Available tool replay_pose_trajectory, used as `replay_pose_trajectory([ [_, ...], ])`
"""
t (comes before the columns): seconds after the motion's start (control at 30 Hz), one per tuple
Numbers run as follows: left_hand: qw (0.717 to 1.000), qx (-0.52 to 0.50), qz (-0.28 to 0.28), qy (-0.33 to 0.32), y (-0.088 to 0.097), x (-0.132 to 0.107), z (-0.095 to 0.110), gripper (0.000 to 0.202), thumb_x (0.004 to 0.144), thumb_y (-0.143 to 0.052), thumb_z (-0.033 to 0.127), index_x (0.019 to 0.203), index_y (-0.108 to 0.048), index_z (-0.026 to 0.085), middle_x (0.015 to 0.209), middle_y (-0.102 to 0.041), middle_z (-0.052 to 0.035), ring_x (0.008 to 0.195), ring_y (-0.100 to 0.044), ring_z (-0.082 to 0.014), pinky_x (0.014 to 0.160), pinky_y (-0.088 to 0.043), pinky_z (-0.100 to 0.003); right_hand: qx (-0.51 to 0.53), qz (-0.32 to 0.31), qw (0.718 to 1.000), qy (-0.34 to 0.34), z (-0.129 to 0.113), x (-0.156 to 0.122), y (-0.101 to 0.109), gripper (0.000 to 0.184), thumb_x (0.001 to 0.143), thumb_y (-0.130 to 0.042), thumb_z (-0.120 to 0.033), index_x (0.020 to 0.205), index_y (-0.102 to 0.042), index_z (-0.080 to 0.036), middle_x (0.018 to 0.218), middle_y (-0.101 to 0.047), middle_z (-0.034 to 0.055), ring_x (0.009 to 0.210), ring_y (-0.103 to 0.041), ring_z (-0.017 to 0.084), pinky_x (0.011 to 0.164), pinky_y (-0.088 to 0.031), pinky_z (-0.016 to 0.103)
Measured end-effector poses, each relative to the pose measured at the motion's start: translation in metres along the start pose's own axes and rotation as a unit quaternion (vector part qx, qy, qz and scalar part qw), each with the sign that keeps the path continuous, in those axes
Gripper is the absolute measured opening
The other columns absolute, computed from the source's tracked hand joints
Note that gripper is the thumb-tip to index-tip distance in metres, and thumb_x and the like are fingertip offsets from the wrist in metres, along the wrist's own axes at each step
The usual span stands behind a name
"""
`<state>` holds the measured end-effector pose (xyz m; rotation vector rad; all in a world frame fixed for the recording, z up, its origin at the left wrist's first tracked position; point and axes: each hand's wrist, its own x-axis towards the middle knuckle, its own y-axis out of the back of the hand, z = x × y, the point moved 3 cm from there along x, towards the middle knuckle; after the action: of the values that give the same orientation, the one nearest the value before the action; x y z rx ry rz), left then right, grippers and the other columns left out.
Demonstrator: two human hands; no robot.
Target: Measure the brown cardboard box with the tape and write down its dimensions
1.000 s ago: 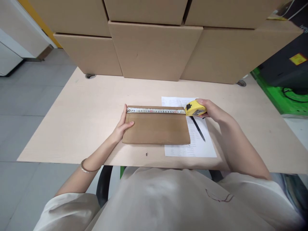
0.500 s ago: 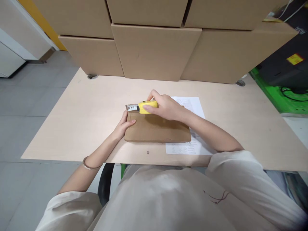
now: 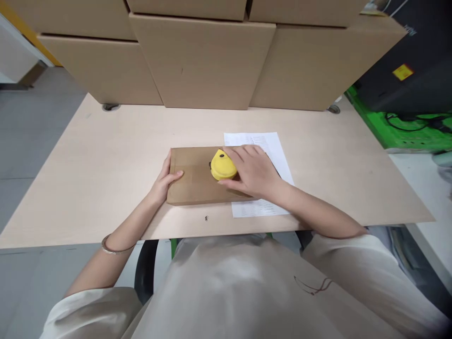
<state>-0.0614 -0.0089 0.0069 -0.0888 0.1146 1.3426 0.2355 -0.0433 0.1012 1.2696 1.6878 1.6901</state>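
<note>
A flat brown cardboard box (image 3: pixel 192 176) lies on the desk in front of me. My left hand (image 3: pixel 165 181) grips its left end, thumb on the top face and fingers along the side. Over the box's right half, my right hand (image 3: pixel 252 169) holds a yellow tape measure (image 3: pixel 223 165) with its rounded side facing up. No blade of the tape shows out of the case. Part of the case is hidden under my right fingers. Beneath the box, a printed sheet of paper (image 3: pixel 282 157) sticks out at the back, right and front.
Large cardboard boxes (image 3: pixel 201 61) stand stacked along the back of the pale desk (image 3: pixel 116 165). A small dark mark (image 3: pixel 206 218) shows near the front edge. At the right are a green crate (image 3: pixel 399 136) and a black case (image 3: pixel 413 70) with a yellow label.
The tape measure has turned in my right hand and moved toward the box's right half. Its short length of blade, seen at the box's left corner before, no longer shows. The view shifted.
</note>
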Motion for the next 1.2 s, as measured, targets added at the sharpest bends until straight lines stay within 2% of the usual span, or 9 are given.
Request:
replay_pose_trajectory([
  [0.13, 1.000, -0.015, 0.017, 0.010, -0.003, -0.001, 0.005, 0.108, 0.081, -0.085, 0.051, 0.178, -0.040, 0.035, 0.186, -0.045, -0.0082, 0.170, -0.040, -0.0484, 0.136, -0.043, -0.063, -0.012, -0.013, 0.981, -0.192, 0.058, -0.018, 0.030, 0.059, 0.114, -0.041, -0.066, 0.124, -0.071, -0.016, 0.111, -0.078, 0.0204, 0.096, -0.071, 0.037, 0.083, -0.050, 0.046],
  [0.23, 0.999, -0.022, 0.027, 0.012, -0.007, -0.002, 0.010, 0.108, 0.079, -0.086, 0.050, 0.177, -0.043, 0.035, 0.185, -0.045, -0.0085, 0.168, -0.044, -0.0488, 0.132, -0.048, -0.061, -0.077, -0.188, 0.917, -0.343, 0.098, -0.043, 0.028, 0.052, 0.111, -0.048, -0.063, 0.090, -0.068, -0.020, 0.081, -0.072, 0.0161, 0.081, -0.070, 0.036, 0.073, -0.044, 0.043],
  [0.37, 1.000, -0.009, 0.024, -0.005, -0.010, -0.003, 0.015, 0.103, 0.080, -0.085, 0.049, 0.175, -0.046, 0.033, 0.183, -0.049, -0.0099, 0.168, -0.045, -0.0487, 0.132, -0.049, -0.060, -0.034, -0.342, 0.876, -0.339, 0.114, -0.073, 0.010, 0.053, 0.108, -0.053, -0.064, 0.073, -0.053, -0.025, 0.070, -0.066, 0.0106, 0.069, -0.064, 0.029, 0.068, -0.039, 0.039],
  [0.53, 0.999, -0.007, 0.034, -0.009, -0.008, -0.003, 0.017, 0.102, 0.080, -0.087, 0.047, 0.174, -0.049, 0.032, 0.179, -0.054, -0.0106, 0.165, -0.048, -0.0487, 0.132, -0.048, -0.064, 0.251, -0.217, 0.887, -0.322, 0.125, -0.101, 0.000, 0.046, 0.107, -0.057, -0.056, 0.074, -0.051, -0.024, 0.069, -0.056, 0.0031, 0.064, -0.050, 0.020, 0.068, -0.038, 0.035],
  [0.7, 0.999, -0.001, 0.048, 0.007, -0.007, -0.005, 0.021, 0.095, 0.081, -0.089, 0.045, 0.169, -0.055, 0.034, 0.173, -0.060, -0.0084, 0.162, -0.052, -0.0480, 0.134, -0.045, -0.069, 0.545, -0.030, 0.766, -0.339, 0.142, -0.127, -0.016, 0.056, 0.079, -0.095, -0.056, 0.076, -0.048, -0.025, 0.056, -0.036, -0.0089, 0.049, -0.026, 0.009, 0.054, -0.019, 0.028],
  [0.83, 0.999, 0.003, 0.044, 0.014, -0.007, -0.006, 0.022, 0.093, 0.080, -0.089, 0.046, 0.167, -0.057, 0.038, 0.173, -0.060, -0.0056, 0.162, -0.051, -0.0482, 0.135, -0.043, -0.071, 0.558, -0.007, 0.747, -0.361, 0.140, -0.140, -0.026, 0.052, 0.087, -0.092, -0.058, 0.073, -0.054, -0.024, 0.054, -0.053, -0.0037, 0.045, -0.042, 0.010, 0.047, -0.025, 0.026],
  [0.93, 0.999, 0.015, 0.043, 0.008, -0.005, -0.005, 0.020, 0.093, 0.080, -0.090, 0.048, 0.166, -0.057, 0.037, 0.179, -0.054, -0.0045, 0.165, -0.045, -0.0488, 0.138, -0.035, -0.071, 0.526, -0.020, 0.772, -0.355, 0.131, -0.146, -0.026, 0.057, 0.083, -0.094, -0.069, 0.072, -0.060, -0.024, 0.061, -0.068, 0.0031, 0.050, -0.056, 0.014, 0.047, -0.038, 0.027],
  [1.03, 0.999, 0.025, 0.041, 0.001, -0.003, -0.004, 0.018, 0.100, 0.079, -0.091, 0.050, 0.169, -0.053, 0.032, 0.181, -0.051, -0.0067, 0.167, -0.041, -0.0502, 0.139, -0.031, -0.070, 0.483, -0.024, 0.803, -0.348, 0.125, -0.149, -0.023, 0.065, 0.070, -0.102, -0.070, 0.068, -0.057, -0.024, 0.057, -0.066, 0.0018, 0.050, -0.054, 0.012, 0.047, -0.038, 0.026],
  [1.2, 0.999, 0.018, 0.031, 0.014, -0.003, -0.004, 0.018, 0.107, 0.081, -0.090, 0.052, 0.175, -0.043, 0.032, 0.177, -0.055, -0.0087, 0.161, -0.049, -0.0494, 0.132, -0.044, -0.066, 0.473, -0.047, 0.815, -0.331, 0.123, -0.148, -0.025, 0.064, 0.074, -0.098, -0.074, 0.063, -0.061, -0.023, 0.052, -0.061, 0.0009, 0.048, -0.051, 0.011, 0.048, -0.039, 0.027],
])
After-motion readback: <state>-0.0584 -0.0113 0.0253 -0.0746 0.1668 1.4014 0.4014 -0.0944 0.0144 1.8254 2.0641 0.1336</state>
